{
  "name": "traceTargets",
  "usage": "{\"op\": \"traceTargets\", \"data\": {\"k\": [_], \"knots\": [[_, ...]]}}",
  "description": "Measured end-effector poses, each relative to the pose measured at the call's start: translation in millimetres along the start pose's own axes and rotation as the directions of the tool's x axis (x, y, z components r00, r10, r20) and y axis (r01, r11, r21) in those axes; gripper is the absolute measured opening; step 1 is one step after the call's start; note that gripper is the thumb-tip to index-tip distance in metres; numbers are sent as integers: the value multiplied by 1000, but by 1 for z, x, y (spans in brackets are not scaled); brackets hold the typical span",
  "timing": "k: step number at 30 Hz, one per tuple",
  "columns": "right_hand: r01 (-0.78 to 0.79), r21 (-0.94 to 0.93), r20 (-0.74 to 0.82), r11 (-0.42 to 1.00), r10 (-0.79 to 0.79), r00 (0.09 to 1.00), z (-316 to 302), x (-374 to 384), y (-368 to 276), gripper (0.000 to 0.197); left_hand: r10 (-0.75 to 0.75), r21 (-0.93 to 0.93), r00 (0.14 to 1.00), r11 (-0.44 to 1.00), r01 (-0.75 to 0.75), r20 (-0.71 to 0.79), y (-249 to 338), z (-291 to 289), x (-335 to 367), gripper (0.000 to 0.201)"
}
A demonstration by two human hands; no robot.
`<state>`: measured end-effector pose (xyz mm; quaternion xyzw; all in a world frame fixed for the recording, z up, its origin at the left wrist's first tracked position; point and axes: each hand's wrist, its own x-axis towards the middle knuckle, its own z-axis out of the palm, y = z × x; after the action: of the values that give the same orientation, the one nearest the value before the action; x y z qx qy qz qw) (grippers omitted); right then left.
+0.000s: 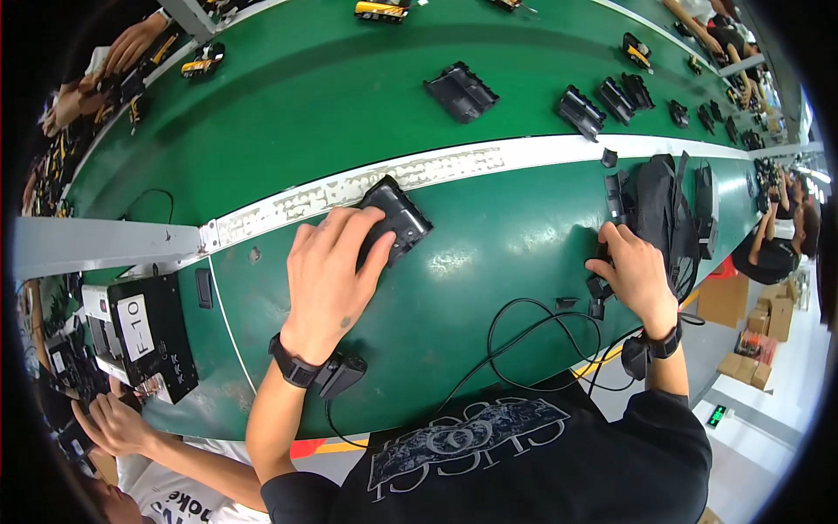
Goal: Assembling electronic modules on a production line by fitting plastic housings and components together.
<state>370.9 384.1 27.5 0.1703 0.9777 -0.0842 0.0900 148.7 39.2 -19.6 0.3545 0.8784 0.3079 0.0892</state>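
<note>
Pinching a black plastic housing [407, 218] between thumb and fingers, your left hand [330, 271] holds it tilted near the white strip [559, 155], above the green tabletop [489, 262]. Your right hand [635, 272] is well apart from it, thumb and fingers curled down at small black pieces [596, 309] beside a black bag [653, 199]; whether those fingers have closed on one, you cannot tell from this view, because the hand hides the contact. Dark straps [297, 373] circle both your wrists, and a black cable [524, 300] loops over the tabletop between your arms. Across the strip, on the far green surface [305, 113], one open black shell [463, 92] lies ahead of you, with more dark shells [580, 112] farther right. To your left stands a black-and-white machine [179, 341], and near its base is a co-worker's hand [118, 425]
</note>
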Motion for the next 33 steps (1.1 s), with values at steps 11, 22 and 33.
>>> {"op": "traceTargets", "data": {"k": [11, 22, 33], "knots": [[42, 46, 98, 998, -47, 994, -5, 11, 0, 19, 253, 245, 947, 948, -201, -199, -6, -4, 16, 25], [-170, 152, 23, 974, 168, 985, -18, -53, 10, 21, 29, -27, 996, 999, -31, -83, -17, 19, 5, 23], [-79, 264, -15, 961, 86, 996, 3, -67, -5, 17, 217, -11, 976, 976, -217, -15, -8, 24, 1, 33]]}}
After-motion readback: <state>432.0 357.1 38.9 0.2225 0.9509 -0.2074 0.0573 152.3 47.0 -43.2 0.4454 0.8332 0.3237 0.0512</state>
